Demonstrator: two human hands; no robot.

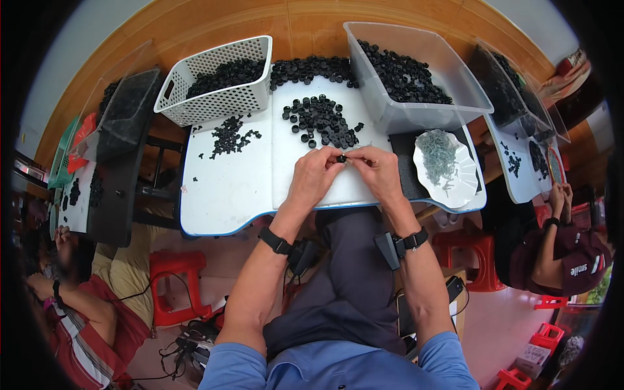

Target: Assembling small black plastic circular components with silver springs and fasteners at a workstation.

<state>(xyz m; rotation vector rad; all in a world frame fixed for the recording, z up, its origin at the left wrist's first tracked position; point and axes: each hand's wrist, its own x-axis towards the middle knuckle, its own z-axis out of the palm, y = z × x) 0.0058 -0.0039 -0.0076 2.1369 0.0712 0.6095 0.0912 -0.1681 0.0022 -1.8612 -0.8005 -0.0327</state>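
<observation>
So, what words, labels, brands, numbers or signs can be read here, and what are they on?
Dark maroon top, worn at far right: white lettering, readable, but I won't copy it out.
Pale carton, lower right: printing too small to read.
Small black piece being held: too small to tell.
White basket, clear tub: none visible.

so we've got a white table [227,201] edged in blue: black caps [318,120] mid-table, white basket [214,107] with a dotty hole pattern at its back left, white dish [458,188] of grey-green bits [439,156] at its right, red stool [172,262] below its left side. our shirt [357,364] is blue too.
</observation>
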